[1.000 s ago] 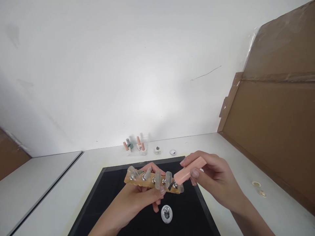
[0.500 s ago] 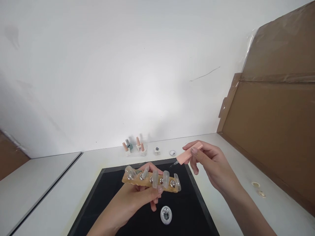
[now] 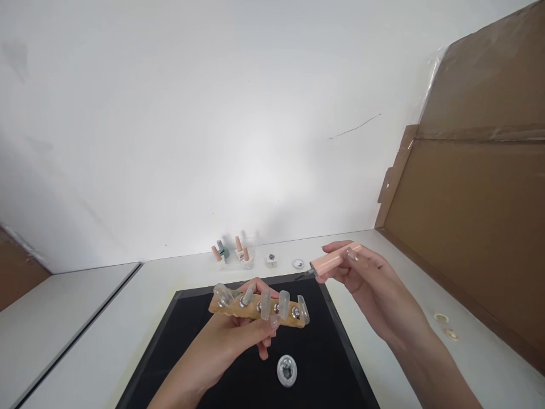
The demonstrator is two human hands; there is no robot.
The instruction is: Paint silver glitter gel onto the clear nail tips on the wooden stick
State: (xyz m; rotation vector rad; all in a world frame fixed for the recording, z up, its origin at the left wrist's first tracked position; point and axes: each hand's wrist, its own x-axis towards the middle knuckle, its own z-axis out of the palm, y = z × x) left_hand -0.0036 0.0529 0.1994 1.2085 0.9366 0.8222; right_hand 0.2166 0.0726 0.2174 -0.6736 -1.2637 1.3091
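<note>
My left hand (image 3: pixel 238 341) is closed round a tan nail-tip stand (image 3: pixel 247 311), held up over the black mat. Several clear false nails (image 3: pixel 284 305) stand on its round silver mounts, spread along the length. In my right hand (image 3: pixel 370 284) is the pink cap of a nail polish brush (image 3: pixel 330 262), pinched between thumb and fingers. The dark brush tip points left and down, apart from the false nails. Below the stand, a white oval piece with a silvery centre (image 3: pixel 286 371) lies on the black mat (image 3: pixel 255 386).
At the back, nail polish bottles (image 3: pixel 246 255) stand in a clear tray, near a small open bottle (image 3: pixel 271 261) and a small round dish (image 3: pixel 298 264). Two small cream rings (image 3: pixel 441 318) lie at the right. Brown cardboard (image 3: pixel 472 193) stands along the right side.
The brush in my right hand has turned flatter and shifted slightly right, away from the false nails. My left hand and the stand have moved a little left and up in view.
</note>
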